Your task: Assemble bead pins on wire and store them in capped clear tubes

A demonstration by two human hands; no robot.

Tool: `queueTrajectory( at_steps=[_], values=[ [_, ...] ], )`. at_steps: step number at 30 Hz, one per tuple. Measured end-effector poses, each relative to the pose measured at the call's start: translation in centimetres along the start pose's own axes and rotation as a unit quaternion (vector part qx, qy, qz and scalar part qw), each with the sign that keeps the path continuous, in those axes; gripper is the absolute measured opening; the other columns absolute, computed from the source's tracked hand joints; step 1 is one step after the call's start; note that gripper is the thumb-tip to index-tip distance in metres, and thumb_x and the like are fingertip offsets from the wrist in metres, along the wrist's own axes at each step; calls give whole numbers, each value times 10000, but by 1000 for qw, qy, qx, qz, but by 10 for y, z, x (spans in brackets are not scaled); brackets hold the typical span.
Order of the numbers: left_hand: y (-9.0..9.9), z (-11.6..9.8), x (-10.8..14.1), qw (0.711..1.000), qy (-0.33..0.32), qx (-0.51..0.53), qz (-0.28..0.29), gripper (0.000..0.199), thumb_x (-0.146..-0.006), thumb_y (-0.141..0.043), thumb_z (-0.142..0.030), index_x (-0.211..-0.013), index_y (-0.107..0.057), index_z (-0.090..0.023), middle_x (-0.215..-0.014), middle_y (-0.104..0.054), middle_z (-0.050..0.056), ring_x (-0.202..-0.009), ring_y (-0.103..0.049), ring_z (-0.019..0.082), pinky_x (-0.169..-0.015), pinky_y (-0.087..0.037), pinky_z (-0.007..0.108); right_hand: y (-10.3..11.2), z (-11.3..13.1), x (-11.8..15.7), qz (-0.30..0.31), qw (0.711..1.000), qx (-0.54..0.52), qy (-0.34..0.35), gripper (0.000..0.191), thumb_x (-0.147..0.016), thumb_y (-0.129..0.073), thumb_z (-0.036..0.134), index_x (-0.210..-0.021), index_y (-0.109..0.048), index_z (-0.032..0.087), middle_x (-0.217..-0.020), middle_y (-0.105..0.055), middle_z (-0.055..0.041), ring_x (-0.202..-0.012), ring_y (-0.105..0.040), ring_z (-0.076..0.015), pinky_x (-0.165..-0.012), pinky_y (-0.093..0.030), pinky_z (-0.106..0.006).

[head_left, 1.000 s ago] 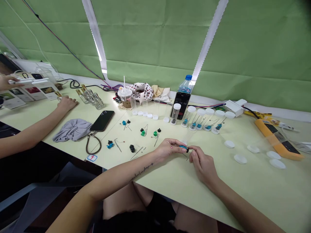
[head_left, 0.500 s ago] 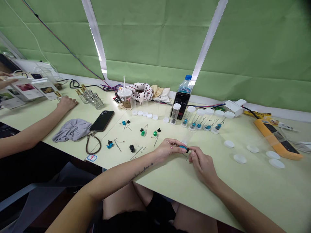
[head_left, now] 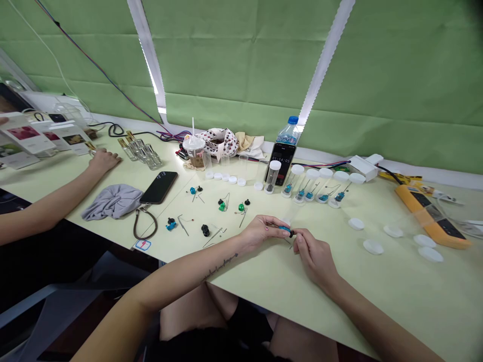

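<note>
My left hand (head_left: 266, 231) is closed, pinching a small blue part (head_left: 285, 229) with a black end. Fingertips of my right hand (head_left: 314, 254) are closed at that black end (head_left: 291, 234), touching it from the right. Thin metal pins stick out near the fingers. To the left on the table lie similar small pieces: a blue part (head_left: 171, 224) with a black knob, a black part (head_left: 205, 230), and two green parts (head_left: 241, 206), each beside bent thin metal rods. Behind my hands stand clear tubes with white caps (head_left: 297, 170), several holding blue parts.
White caps (head_left: 373, 247) lie to the right, near an orange power strip (head_left: 433, 216). A phone showing a timer (head_left: 281, 161) leans on a water bottle (head_left: 289, 131). At left are a black phone (head_left: 159, 187), a grey cloth (head_left: 112, 202), glass bottles (head_left: 139, 151) and another person's arm (head_left: 60, 198).
My hands and the blue part stay in nearly the same place. At far left, another person's white boxes have shifted, and the timer has gone up by one second.
</note>
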State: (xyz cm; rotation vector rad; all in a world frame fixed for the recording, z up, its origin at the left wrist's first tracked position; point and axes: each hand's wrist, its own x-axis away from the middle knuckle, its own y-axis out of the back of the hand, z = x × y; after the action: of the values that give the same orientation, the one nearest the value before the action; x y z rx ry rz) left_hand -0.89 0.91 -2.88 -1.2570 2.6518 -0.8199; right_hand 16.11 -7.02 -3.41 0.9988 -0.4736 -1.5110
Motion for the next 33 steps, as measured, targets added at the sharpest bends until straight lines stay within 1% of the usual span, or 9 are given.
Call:
queueTrajectory(
  at_steps=[4, 8, 12, 17, 25, 33],
  values=[
    [0, 0, 0, 1000, -3, 6, -1, 390, -494, -832, -198, -840, -696, -80, -811, -687, 107, -742, -634, 165, -871, -445, 378, 1, 2, -1, 4, 1000, 1, -11, 308, -942, -262, 354, -1062, -500, 199, -608, -585, 39, -546, -578, -125, -600, -424, -242],
    [0, -1, 1, 1000, -3, 10, -5, 405, -476, -840, -215, -832, -699, -82, -807, -687, 107, -739, -635, 171, -872, -442, 389, 1, 4, 0, -3, 999, -19, -27, 308, -935, -285, 350, -1159, -421, 189, -627, -589, 38, -559, -577, -133, -589, -426, -244],
    [-1, -1, 1, 1000, -1, 4, -2, 386, -499, -832, -205, -842, -700, -86, -794, -687, 102, -737, -634, 165, -869, -445, 383, 1, 3, 1, 0, 999, -27, -24, 280, -937, -284, 349, -1112, -444, 198, -628, -581, 33, -544, -559, -132, -575, -416, -245],
    [0, 1, -1, 1000, -2, 1, -7, 395, -482, -839, -214, -830, -700, -87, -788, -687, 99, -738, -634, 169, -851, -452, 375, 0, 1, 1, 2, 999, -28, -24, 280, -942, -280, 358, -1081, -464, 200, -620, -580, 31, -536, -557, -131, -584, -415, -249],
    [1, 1, -1, 1000, -1, 2, -1, 368, -491, -833, -185, -818, -696, -85, -793, -685, 93, -738, -629, 158, -868, -448, 372, 0, 1, 0, 4, 1000, -19, -11, 269, -942, -287, 364, -1028, -485, 204, -608, -581, 39, -522, -555, -121, -570, -409, -244],
    [0, 0, 0, 1000, -3, 1, -2, 372, -493, -834, -200, -820, -697, -88, -802, -686, 98, -744, -631, 161, -862, -450, 371, 0, 0, -1, 6, 1000, -14, -5, 275, -941, -275, 360, -1019, -491, 208, -603, -577, 34, -527, -561, -131, -574, -412, -246]
  ],
)
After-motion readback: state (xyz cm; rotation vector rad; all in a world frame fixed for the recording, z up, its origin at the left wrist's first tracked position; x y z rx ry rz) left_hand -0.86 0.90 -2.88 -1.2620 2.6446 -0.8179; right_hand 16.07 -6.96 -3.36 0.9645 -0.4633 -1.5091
